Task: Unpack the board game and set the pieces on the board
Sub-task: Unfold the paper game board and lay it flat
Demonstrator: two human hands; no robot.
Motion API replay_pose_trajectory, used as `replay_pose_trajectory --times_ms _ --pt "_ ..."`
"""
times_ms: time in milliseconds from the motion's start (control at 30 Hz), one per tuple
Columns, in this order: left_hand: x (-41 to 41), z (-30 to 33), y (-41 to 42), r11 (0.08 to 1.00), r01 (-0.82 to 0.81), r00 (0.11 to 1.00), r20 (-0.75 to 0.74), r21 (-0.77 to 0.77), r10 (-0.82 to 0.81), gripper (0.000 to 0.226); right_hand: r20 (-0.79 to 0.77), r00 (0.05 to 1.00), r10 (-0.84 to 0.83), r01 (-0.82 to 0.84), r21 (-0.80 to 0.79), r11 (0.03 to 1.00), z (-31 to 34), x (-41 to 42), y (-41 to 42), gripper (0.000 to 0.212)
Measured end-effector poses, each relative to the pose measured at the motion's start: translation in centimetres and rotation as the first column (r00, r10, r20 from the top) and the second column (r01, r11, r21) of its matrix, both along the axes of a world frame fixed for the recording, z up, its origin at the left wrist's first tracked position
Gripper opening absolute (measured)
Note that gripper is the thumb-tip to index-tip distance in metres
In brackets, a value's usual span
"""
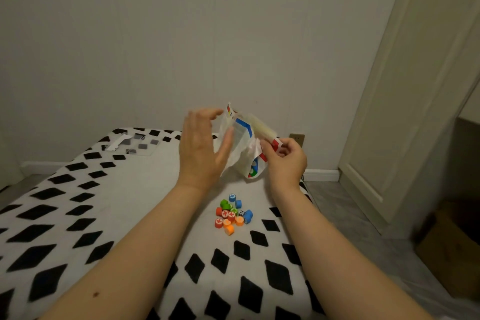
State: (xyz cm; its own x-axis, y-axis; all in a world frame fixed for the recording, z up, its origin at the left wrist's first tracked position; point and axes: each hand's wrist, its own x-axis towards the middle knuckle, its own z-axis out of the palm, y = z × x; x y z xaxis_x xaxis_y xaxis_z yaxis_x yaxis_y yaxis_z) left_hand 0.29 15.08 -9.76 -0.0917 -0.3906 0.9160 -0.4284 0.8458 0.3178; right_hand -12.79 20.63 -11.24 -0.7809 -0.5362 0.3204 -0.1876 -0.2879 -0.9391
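Observation:
A folded paper game board [244, 143], white with blue, red and green printing, hangs in the air above the bed. My right hand [284, 156] pinches its red-edged right side. My left hand [204, 145] is beside its left face with fingers straight and spread, the thumb touching the paper. Below, on the blanket, lies a small heap of round game pieces [231, 213] in red, orange, green and blue, with a small white die [241, 212] among them.
The bed is covered by a white blanket [124, 189] with black diamond shapes. A clear plastic bag [135, 144] lies at its far left. A wall socket [297, 138] sits behind the board. A cardboard box [452, 247] stands on the floor at right, by a door.

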Motion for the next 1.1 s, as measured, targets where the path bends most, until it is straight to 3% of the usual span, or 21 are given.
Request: replay_pose_trajectory --times_ms 133,200,267,333,433,533,567,633,700,733,767,800,867,1100 --pt "-0.6 0.1 1.1 0.962 0.144 0.961 0.264 -0.231 -0.081 0.047 -0.064 0.998 -0.024 0.019 -0.071 0.997 0.2 0.2 0.2 0.013" --pt "-0.9 0.0 1.3 0.923 0.119 0.935 0.353 -0.366 0.019 0.042 -0.020 0.999 -0.033 0.031 -0.090 0.995 0.2 0.1 0.3 0.011" --pt "-1.2 -0.3 0.9 0.867 0.027 0.923 0.346 -0.497 0.170 0.029 0.074 0.997 -0.036 0.043 -0.096 0.994 0.1 -0.1 0.3 0.013" --pt "-1.1 -0.4 0.3 0.836 -0.102 0.880 0.342 -0.540 0.329 0.032 0.177 0.984 -0.036 0.051 -0.077 0.996 0.0 -0.3 0.2 0.015" --pt "-0.4 -0.6 -0.5 0.847 -0.371 0.732 0.441 -0.382 0.519 0.061 0.245 0.970 -0.001 0.017 -0.060 0.998 0.1 -0.5 0.1 0.017" --pt "0.2 -0.7 -0.6 0.737 -0.639 0.558 0.528 -0.220 0.641 0.064 0.194 0.979 0.058 -0.045 -0.069 0.997 0.3 -0.2 0.1 0.014" --pt "0.3 -0.8 -0.8 0.730 -0.665 0.550 0.555 -0.160 0.623 0.055 0.164 0.983 0.079 -0.067 -0.076 0.995 0.4 0.0 0.2 0.014" --pt "0.5 -1.2 -1.3 0.811 -0.584 0.678 0.577 0.046 0.456 0.032 0.103 0.986 0.132 -0.124 -0.086 0.989 0.6 0.1 0.2 0.013" --pt "0.6 -1.0 -0.8 0.896 -0.334 0.898 0.388 0.293 0.208 0.029 0.031 0.983 0.182 -0.179 -0.079 0.981 0.6 0.4 0.4 0.012" --pt "0.6 -0.6 -0.5 0.891 -0.146 0.969 0.243 0.431 0.041 0.033 -0.010 0.980 0.198 -0.198 -0.070 0.978 0.6 0.5 0.4 0.013" --pt "0.4 -0.2 -0.1 0.822 0.071 0.992 0.050 0.565 -0.120 0.035 -0.052 0.977 0.208 -0.211 -0.057 0.976 0.5 0.5 0.4 0.013" --pt "0.2 0.2 0.3 0.699 0.251 0.968 -0.154 0.670 -0.200 0.036 -0.090 0.971 0.220 -0.224 -0.040 0.974 0.5 0.7 0.4 0.013" --pt "0.1 0.5 0.2 0.515 0.455 0.883 -0.443 0.726 -0.154 0.038 -0.151 0.957 0.248 -0.250 0.003 0.968 0.6 0.9 0.4 0.012" --pt "1.1 -0.3 -2.1 0.488 0.518 0.813 -0.582 0.703 -0.025 0.022 -0.192 0.934 0.302 -0.304 0.020 0.952 1.0 1.4 0.6 0.014"
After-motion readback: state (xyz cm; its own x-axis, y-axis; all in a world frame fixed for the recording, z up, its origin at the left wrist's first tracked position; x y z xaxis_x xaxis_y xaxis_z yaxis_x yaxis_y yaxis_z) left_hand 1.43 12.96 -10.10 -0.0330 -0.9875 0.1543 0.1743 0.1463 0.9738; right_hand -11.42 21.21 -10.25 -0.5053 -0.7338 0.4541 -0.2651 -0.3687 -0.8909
